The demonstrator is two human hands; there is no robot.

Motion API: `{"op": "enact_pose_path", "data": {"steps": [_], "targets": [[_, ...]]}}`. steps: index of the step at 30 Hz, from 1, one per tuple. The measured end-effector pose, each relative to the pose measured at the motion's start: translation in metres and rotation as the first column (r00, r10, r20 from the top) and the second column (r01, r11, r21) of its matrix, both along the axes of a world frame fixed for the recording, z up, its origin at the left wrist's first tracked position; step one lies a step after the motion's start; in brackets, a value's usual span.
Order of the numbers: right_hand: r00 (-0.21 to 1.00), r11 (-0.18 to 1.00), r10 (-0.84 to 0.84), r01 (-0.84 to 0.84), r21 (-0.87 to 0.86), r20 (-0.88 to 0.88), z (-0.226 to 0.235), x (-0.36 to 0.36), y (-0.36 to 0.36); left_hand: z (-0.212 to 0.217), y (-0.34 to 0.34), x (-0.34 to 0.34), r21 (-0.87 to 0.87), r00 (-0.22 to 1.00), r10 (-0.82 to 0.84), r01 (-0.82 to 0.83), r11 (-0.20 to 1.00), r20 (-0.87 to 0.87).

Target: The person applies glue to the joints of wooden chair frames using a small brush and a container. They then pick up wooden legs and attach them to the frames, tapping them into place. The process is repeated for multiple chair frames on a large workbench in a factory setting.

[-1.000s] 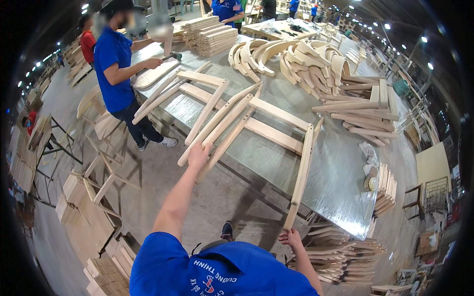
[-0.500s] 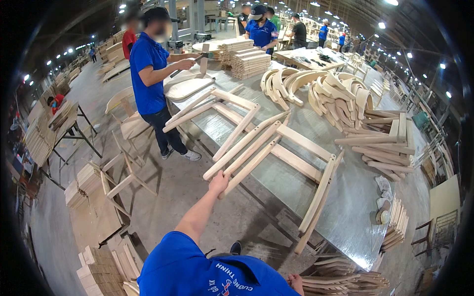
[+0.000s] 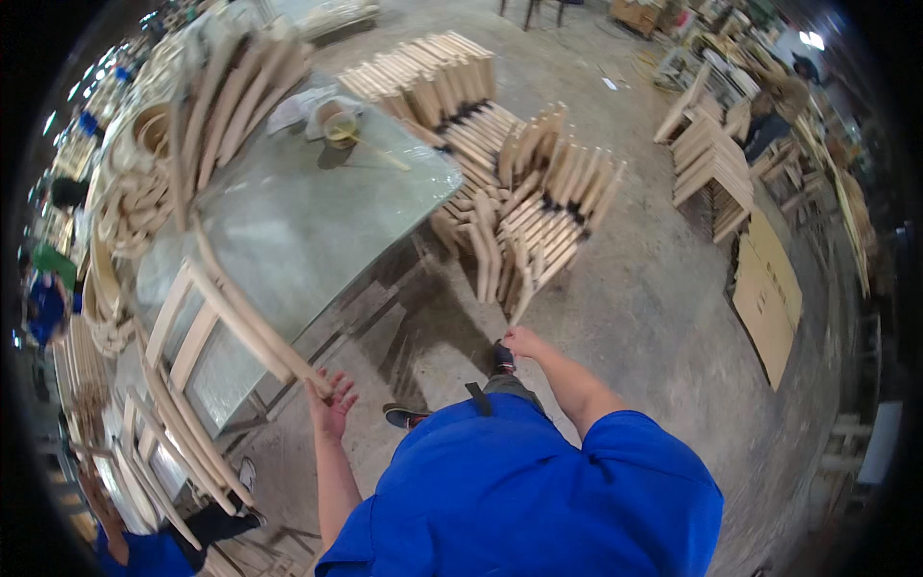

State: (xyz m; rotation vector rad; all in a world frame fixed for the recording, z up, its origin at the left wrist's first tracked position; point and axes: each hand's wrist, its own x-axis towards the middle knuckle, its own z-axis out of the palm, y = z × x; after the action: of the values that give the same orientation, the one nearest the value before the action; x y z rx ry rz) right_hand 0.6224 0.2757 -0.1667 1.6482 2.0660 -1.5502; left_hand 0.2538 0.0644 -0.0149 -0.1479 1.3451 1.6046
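My left hand (image 3: pixel 332 402) is at the near end of a pale wooden chair-leg frame (image 3: pixel 252 332), its thumb and somewhat spread fingers around the leg's end. The frame lies on the table with its legs jutting past the edge. Further left, several similar frames (image 3: pixel 163 413) overhang the same edge. My right hand (image 3: pixel 524 340) hangs low in front of my body, fingers curled together. Just beyond it, in the picture, is the tip of a wooden piece from a floor stack (image 3: pixel 538 231); whether the fingers touch or hold it is unclear.
The plastic-covered table (image 3: pixel 288 240) bears curved wooden parts (image 3: pixel 135 207), sticks and a small tub (image 3: pixel 339 128) beside a cloth. More stacked frames (image 3: pixel 711 168) and a cardboard sheet (image 3: pixel 766 293) are at right. A co-worker (image 3: pixel 144 553) in blue is at lower left.
My view has swung right and down. My left hand has moved from the frame's left-side legs to a right-side leg end. My right hand has come forward from beside my body.
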Motion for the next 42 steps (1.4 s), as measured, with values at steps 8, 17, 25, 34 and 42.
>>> {"op": "enact_pose_path", "data": {"steps": [8,17,25,34,42], "targets": [[0.892,0.876,-0.441,0.405,0.262,0.095,0.004,0.14,0.08,0.013,0.03,0.015,-0.181,0.944,0.226,-0.272,0.945,-0.241],[0.991,0.902,-0.093,0.044,0.429,0.093,0.015,0.059,0.119,0.041,0.046,0.051,-0.674,0.485,-0.495,-0.658,0.338,-0.721],[0.825,0.756,-0.491,0.563,0.333,-0.279,-0.001,0.144,0.106,0.039,0.031,0.131,-0.475,-0.27,-0.626,-0.457,0.752,-0.732],[0.106,0.115,-0.682,0.993,0.037,-0.723,0.147,0.307,0.214,-0.01,0.098,0.17,-0.401,0.105,-0.442,0.274,0.874,-0.891],[0.689,0.377,-0.577,0.702,0.604,-0.44,0.444,0.29,0.094,0.014,0.152,0.171,-0.199,0.21,-0.398,0.607,0.769,-0.893]]}}
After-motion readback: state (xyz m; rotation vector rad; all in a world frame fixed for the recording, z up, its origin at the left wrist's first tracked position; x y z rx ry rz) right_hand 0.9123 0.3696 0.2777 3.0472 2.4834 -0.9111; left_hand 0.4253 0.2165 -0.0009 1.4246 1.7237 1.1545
